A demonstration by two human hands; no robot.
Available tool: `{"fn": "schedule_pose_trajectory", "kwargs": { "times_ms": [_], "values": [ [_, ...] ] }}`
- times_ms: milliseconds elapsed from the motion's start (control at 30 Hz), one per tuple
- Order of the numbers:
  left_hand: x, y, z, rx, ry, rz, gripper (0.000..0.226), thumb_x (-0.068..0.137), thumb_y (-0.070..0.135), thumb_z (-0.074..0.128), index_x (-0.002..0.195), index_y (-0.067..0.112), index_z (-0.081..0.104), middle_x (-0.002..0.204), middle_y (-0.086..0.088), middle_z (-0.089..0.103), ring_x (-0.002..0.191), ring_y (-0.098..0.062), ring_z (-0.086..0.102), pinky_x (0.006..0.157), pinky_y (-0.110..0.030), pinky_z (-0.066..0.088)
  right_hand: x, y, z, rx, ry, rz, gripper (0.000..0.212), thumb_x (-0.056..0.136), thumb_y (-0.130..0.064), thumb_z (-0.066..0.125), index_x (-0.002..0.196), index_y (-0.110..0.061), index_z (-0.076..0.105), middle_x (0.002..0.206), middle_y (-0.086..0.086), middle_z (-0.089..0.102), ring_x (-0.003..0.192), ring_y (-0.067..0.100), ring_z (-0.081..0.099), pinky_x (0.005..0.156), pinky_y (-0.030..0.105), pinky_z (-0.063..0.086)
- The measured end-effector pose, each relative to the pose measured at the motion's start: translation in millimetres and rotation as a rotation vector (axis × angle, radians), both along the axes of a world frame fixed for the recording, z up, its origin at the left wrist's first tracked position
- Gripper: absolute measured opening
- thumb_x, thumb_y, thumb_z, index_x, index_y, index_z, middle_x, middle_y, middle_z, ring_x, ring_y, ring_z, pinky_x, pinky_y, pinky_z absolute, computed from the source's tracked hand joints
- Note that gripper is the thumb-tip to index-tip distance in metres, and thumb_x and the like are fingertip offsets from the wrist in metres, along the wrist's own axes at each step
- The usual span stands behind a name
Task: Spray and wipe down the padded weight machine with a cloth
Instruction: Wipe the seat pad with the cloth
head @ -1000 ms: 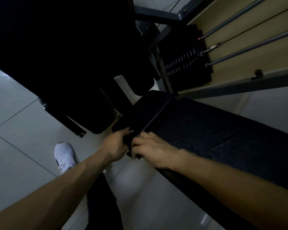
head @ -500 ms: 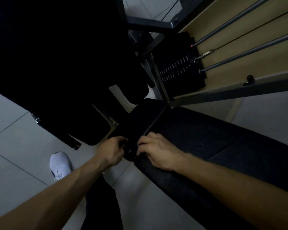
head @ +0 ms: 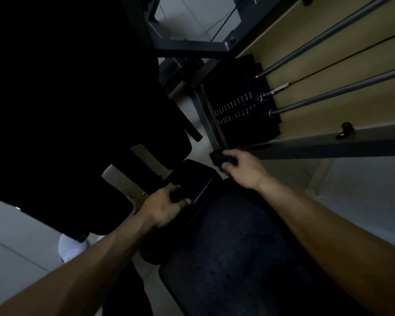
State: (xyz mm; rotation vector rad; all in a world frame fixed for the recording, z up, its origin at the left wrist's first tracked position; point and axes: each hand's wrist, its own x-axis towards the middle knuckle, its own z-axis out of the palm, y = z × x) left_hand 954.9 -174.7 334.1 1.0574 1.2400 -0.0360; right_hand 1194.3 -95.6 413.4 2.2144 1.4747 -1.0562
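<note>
The scene is dim. A long black padded bench (head: pixel 237 247) of the weight machine runs from bottom centre up to a smaller black pad (head: pixel 192 181). My left hand (head: pixel 164 206) grips the near end of that small pad, fingers curled round its edge. My right hand (head: pixel 242 169) is raised beyond the pad near the grey frame bar and pinches a small dark object (head: pixel 217 158), possibly a folded cloth; what it is stays unclear. No spray bottle is visible.
A black weight stack (head: pixel 242 103) with guide rods (head: pixel 328 42) stands at upper right before a tan wall. A grey frame bar (head: pixel 328 144) crosses right. Large black padding (head: pixel 66 99) fills the upper left. My white shoe (head: pixel 71 247) rests on the grey tiled floor.
My right hand left the small pad's edge and moved up and right to the frame bar, now holding a small dark object. My left hand kept its grip on the pad.
</note>
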Motion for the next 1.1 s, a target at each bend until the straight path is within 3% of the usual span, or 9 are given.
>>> {"fn": "schedule_pose_trajectory", "kwargs": {
  "times_ms": [100,200,267,333,467,567,733,900,1100],
  "values": [
    [20.6,14.6,-3.1,-0.118,-0.014,-0.011,0.092,0.084,0.069,0.067,0.160,0.035,0.027,0.171,0.004,0.010,0.155,-0.023,0.020,0.124,-0.033,0.018,0.3,3.7,-17.1,-0.368,0.056,0.122,0.062,0.101,-0.039,0.063,0.158,-0.033,0.039,0.160,-0.001,0.043,0.145,0.022,0.043,0.120,0.032,0.034],
    [28.6,25.0,-9.9,-0.143,-0.006,-0.088,0.105,0.075,0.080,0.065,0.161,0.042,0.019,0.171,0.006,0.002,0.156,-0.025,0.014,0.125,-0.039,0.015,9.1,19.2,-33.1,-0.448,0.131,-0.001,0.061,0.097,-0.034,0.069,0.153,-0.035,0.047,0.151,-0.003,0.051,0.138,0.020,0.050,0.118,0.035,0.039],
    [28.8,31.5,-16.6,-0.166,-0.021,-0.099,0.110,0.068,0.082,0.067,0.160,0.044,0.019,0.171,0.008,0.004,0.156,-0.023,0.013,0.126,-0.039,0.015,17.3,24.7,-50.2,-0.484,0.238,-0.144,0.049,0.100,-0.028,0.066,0.147,-0.028,0.055,0.139,-0.001,0.063,0.127,0.018,0.060,0.114,0.037,0.045],
    [24.6,32.8,-20.4,-0.166,-0.043,-0.116,0.112,0.066,0.084,0.068,0.159,0.046,0.019,0.170,0.010,0.005,0.156,-0.020,0.014,0.126,-0.038,0.016,16.5,28.7,-66.4,-0.481,0.290,-0.202,0.042,0.102,-0.030,0.062,0.143,-0.024,0.059,0.134,0.001,0.068,0.122,0.018,0.064,0.111,0.039,0.049],
    [22.7,29.4,-28.9,-0.146,-0.053,-0.130,0.121,0.055,0.095,0.063,0.158,0.050,0.019,0.170,0.011,0.007,0.156,-0.018,0.013,0.127,-0.039,0.015,-7.1,47.3,-104.3,-0.492,0.253,-0.115,0.044,0.107,-0.026,0.056,0.148,-0.013,0.054,0.146,0.004,0.057,0.134,0.024,0.053,0.117,0.036,0.040],
    [22.4,26.5,-31.9,-0.127,-0.043,-0.110,0.114,0.062,0.091,0.065,0.158,0.051,0.018,0.170,0.014,0.006,0.157,-0.015,0.009,0.126,-0.034,0.008,-28.3,55.9,-124.5,-0.484,0.241,-0.068,0.039,0.108,-0.021,0.051,0.145,-0.008,0.056,0.143,0.013,0.060,0.128,0.028,0.058,0.111,0.036,0.046],
    [24.2,24.4,-22.4,-0.109,-0.055,-0.119,0.109,0.069,0.083,0.068,0.159,0.049,0.016,0.170,0.013,0.002,0.157,-0.016,0.006,0.125,-0.035,0.010,-17.1,45.5,-86.4,-0.417,0.242,-0.030,0.041,0.107,-0.019,0.054,0.148,-0.020,0.056,0.145,0.005,0.059,0.129,0.020,0.057,0.108,0.024,0.043],
    [25.3,27.2,-15.3,-0.103,-0.035,-0.173,0.109,0.071,0.085,0.064,0.160,0.048,0.012,0.170,0.013,-0.001,0.157,-0.019,0.007,0.127,-0.038,0.011,6.1,39.4,-22.9,-0.487,0.192,0.203,0.043,0.107,-0.026,0.055,0.149,-0.033,0.054,0.153,-0.010,0.052,0.141,0.011,0.047,0.108,0.017,0.032],
    [19.6,28.0,-22.3,-0.103,-0.050,-0.155,0.112,0.071,0.082,0.068,0.161,0.044,0.012,0.170,0.012,0.003,0.157,-0.015,0.009,0.121,-0.028,0.009,-26.1,40.6,-83.4,-0.363,0.136,0.245,0.048,0.110,-0.026,0.045,0.158,-0.029,0.040,0.156,0.000,0.049,0.139,0.022,0.049,0.111,0.027,0.039]
  ]
}}
